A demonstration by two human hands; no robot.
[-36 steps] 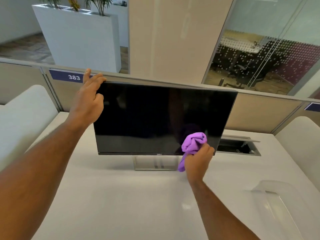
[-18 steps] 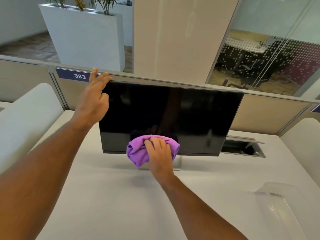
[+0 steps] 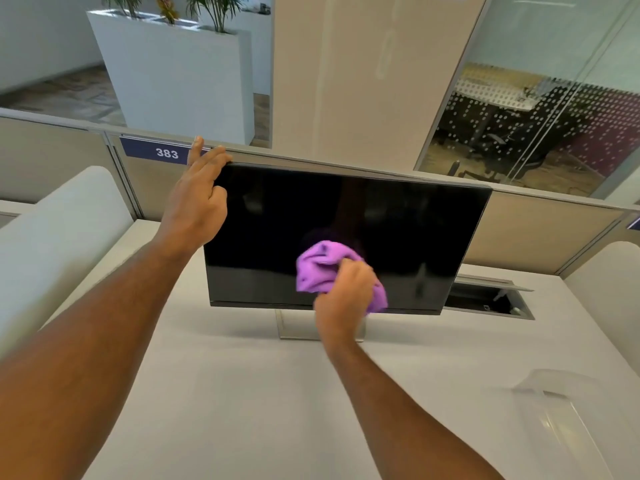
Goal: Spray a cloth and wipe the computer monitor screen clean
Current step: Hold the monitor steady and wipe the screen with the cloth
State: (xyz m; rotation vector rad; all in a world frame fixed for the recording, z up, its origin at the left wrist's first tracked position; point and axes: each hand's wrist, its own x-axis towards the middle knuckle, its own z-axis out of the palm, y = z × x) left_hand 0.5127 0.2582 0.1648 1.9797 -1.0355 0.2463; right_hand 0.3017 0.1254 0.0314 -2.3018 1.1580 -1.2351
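Observation:
A black computer monitor (image 3: 408, 223) stands on a white desk (image 3: 225, 393), its screen dark and tilted back. My left hand (image 3: 197, 202) grips the monitor's top left corner, fingers over the upper edge. My right hand (image 3: 343, 296) presses a bunched purple cloth (image 3: 318, 268) against the lower middle of the screen. The hand is blurred with motion. Part of the cloth hangs below the screen's bottom bezel. No spray bottle is in view.
A silver monitor stand (image 3: 298, 323) sits under the screen. An open cable hatch (image 3: 485, 299) lies in the desk at the right. A clear plastic object (image 3: 561, 420) rests at the near right. Beige partitions with a "383" label (image 3: 166, 153) back the desk.
My right hand swept the cloth from the lower right of the screen to the lower left, then back toward the middle. My left hand kept its hold on the top left corner.

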